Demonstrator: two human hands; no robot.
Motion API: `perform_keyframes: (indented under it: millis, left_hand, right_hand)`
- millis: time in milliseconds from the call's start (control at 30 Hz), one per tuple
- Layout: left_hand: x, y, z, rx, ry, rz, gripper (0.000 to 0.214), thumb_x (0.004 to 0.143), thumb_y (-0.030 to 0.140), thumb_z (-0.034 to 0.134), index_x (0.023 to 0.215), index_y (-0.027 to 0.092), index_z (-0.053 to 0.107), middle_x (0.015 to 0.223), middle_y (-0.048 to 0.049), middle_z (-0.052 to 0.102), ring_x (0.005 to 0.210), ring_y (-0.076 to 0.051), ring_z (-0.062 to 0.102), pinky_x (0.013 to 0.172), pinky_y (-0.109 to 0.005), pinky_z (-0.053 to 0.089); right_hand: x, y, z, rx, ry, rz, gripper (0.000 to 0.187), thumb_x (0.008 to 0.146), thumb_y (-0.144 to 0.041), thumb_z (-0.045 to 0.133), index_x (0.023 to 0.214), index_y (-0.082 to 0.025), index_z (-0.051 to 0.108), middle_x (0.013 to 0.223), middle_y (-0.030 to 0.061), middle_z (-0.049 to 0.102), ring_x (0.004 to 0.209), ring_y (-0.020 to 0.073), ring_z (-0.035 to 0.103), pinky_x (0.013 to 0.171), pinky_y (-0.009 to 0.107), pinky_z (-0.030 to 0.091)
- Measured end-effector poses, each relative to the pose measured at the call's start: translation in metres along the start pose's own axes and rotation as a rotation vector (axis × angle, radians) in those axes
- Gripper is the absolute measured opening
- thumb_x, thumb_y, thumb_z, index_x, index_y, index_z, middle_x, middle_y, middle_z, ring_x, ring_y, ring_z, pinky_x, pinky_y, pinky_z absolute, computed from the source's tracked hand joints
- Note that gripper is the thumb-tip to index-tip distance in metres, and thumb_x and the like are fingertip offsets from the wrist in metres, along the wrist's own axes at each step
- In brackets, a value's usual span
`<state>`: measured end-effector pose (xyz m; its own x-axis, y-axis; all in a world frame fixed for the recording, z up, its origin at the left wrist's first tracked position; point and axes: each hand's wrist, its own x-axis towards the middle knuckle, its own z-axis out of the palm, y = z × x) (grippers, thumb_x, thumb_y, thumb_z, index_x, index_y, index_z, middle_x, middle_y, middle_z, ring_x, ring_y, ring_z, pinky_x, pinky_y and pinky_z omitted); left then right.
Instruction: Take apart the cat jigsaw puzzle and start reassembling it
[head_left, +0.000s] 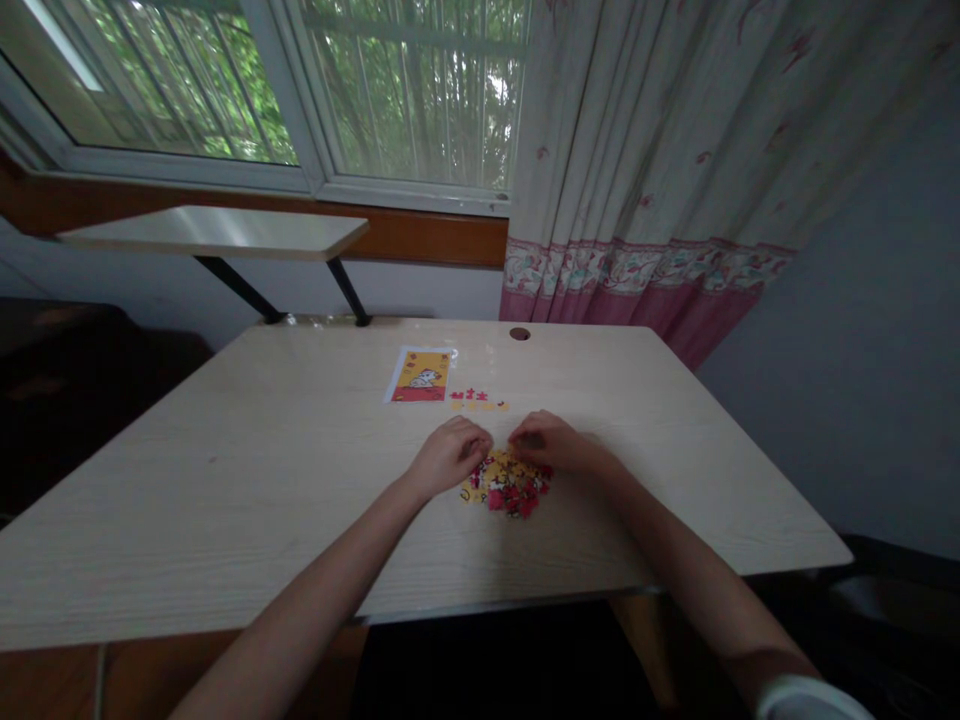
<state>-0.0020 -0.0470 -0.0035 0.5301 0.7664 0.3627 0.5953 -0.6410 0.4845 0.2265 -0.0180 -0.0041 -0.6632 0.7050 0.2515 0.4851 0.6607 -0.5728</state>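
A small heap of jigsaw puzzle pieces (517, 490), yellow, red and white, lies on the table in front of me. At the heap's left edge is my left hand (452, 457), its fingers curled together; anything between the fingertips is too small to make out. My right hand (553, 441) is at the heap's upper right, fingers bent and pinched, with their tips close to the yellow pieces. Beyond my hands lie a short row of yellow pieces (480, 406) and several red pieces (470, 394). A printed picture sheet (421, 376), showing a white figure on yellow and red, lies flat to their left.
The pale wooden table (247, 480) has a round cable hole (520, 334) near its back edge. A raised shelf (225, 232) on dark legs stands at the back left. Behind are a window (405, 100) and a floral curtain (645, 160).
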Motion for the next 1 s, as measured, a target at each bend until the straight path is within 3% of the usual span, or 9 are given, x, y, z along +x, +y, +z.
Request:
perform_keyframes:
  millis: [267,400,600,767,1000]
  left_hand:
    - [0.001,0.002,-0.001,0.003,-0.008,-0.004,0.015,0.084,0.021,0.048,0.076,0.017,0.06,0.068,-0.0031,0.058,0.071,-0.016,0.05,0.069,-0.028,0.039]
    - [0.001,0.001,0.0,-0.001,-0.006,0.003,0.015,0.084,0.021,0.048,0.077,0.017,0.06,0.068,-0.0027,0.058,0.072,-0.016,0.05,0.069,-0.028,0.04]
    - [0.001,0.001,0.001,-0.002,-0.003,0.009,0.015,0.084,0.021,0.048,0.077,0.018,0.06,0.068,-0.0023,0.057,0.071,-0.016,0.05,0.068,-0.028,0.04]
    - [0.002,0.004,-0.001,-0.031,0.01,0.006,0.015,0.084,0.019,0.048,0.075,0.018,0.06,0.068,-0.002,0.059,0.071,-0.016,0.05,0.069,-0.028,0.04]
    - [0.003,0.006,0.002,-0.162,0.076,-0.046,0.012,0.082,0.024,0.054,0.077,0.018,0.064,0.066,-0.0008,0.059,0.068,-0.014,0.052,0.067,-0.026,0.041]
  right_hand:
    - [0.001,0.004,0.003,-0.046,-0.016,-0.011,0.022,0.074,-0.023,0.067,0.095,-0.017,0.066,0.083,0.0055,0.063,0.079,0.0155,0.055,0.076,0.03,0.043]
    - [0.002,0.004,0.003,-0.03,-0.045,0.011,0.013,0.075,-0.022,0.066,0.088,-0.017,0.066,0.083,0.0044,0.062,0.08,0.0149,0.055,0.077,0.029,0.042]
    - [0.001,0.0,0.0,0.009,-0.028,0.055,0.015,0.069,-0.015,0.069,0.082,-0.015,0.062,0.084,0.0039,0.06,0.081,0.0151,0.053,0.077,0.029,0.042]
    - [0.0,-0.002,-0.001,0.23,-0.044,0.152,0.007,0.073,-0.012,0.06,0.079,-0.016,0.06,0.074,-0.0004,0.059,0.064,0.0097,0.051,0.061,0.022,0.042]
    - [0.008,-0.011,0.013,0.402,0.204,0.186,0.016,0.077,-0.031,0.06,0.086,-0.018,0.065,0.073,0.0006,0.063,0.066,0.0111,0.055,0.062,0.023,0.044]
